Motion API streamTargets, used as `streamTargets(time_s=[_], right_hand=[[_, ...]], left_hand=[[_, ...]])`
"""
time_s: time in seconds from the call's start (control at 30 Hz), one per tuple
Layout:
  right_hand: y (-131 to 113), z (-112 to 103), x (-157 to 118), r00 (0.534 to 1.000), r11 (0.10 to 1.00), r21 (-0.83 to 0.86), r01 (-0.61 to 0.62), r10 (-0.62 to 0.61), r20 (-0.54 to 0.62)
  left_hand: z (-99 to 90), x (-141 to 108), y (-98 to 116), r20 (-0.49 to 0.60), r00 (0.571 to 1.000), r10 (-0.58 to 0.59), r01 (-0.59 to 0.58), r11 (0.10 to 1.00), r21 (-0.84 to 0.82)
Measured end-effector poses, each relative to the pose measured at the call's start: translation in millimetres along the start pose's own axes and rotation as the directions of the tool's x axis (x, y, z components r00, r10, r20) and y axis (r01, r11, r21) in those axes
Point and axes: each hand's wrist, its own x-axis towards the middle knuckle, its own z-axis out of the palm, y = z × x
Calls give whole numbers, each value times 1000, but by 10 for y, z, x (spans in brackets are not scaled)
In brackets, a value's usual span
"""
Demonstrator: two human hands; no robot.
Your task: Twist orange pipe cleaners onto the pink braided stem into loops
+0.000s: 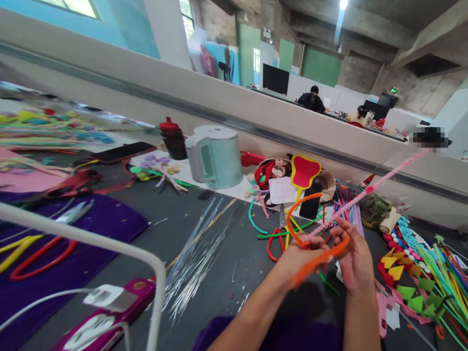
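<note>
My left hand (305, 256) pinches the lower end of a long pink twisted pipe-cleaner stem (351, 202), which slants up to the right. An orange pipe cleaner (314, 268) curls around the stem's base and loops out on both sides. My right hand (354, 258) is closed on the orange pipe cleaner just right of the stem, its fingers partly behind the orange strand. Motion smears the near orange part. Beyond my hands lie red-handled scissors (273, 246) and green pipe cleaners (281, 234).
Thin metal wires (204, 261) spread across the dark table. A light-green kettle (223, 158) and dark bottle (173, 141) stand by the partition. A white bar (109, 239) crosses the left foreground, near a purple tool (135, 295). Colourful pipe cleaners (438, 265) lie right.
</note>
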Motion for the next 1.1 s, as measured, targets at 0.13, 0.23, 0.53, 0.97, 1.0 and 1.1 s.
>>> streamTargets(time_s=[0.13,0.23,0.53,0.97,1.0,1.1], right_hand=[[-48,-83,-3,1000,998,-58,1,-1,-1],[-64,-128,-18,998,995,-100,-1,8,68],[1,-11,0,993,966,-233,113,-118,-9],[-24,55,-20,995,979,-189,81,-90,-39],[-34,63,-25,995,980,-176,90,-98,-34],[-35,103,-35,987,981,-132,145,-153,-53]], left_hand=[[-36,21,-16,33,997,-67,70,995,-78],[-42,37,-11,6,998,-70,70,995,-72],[47,64,-60,-78,985,157,-132,958,256],[106,-7,40,-69,984,165,-144,960,241],[90,-8,54,-79,985,153,-133,966,220],[56,-6,74,-87,989,117,-104,984,143]])
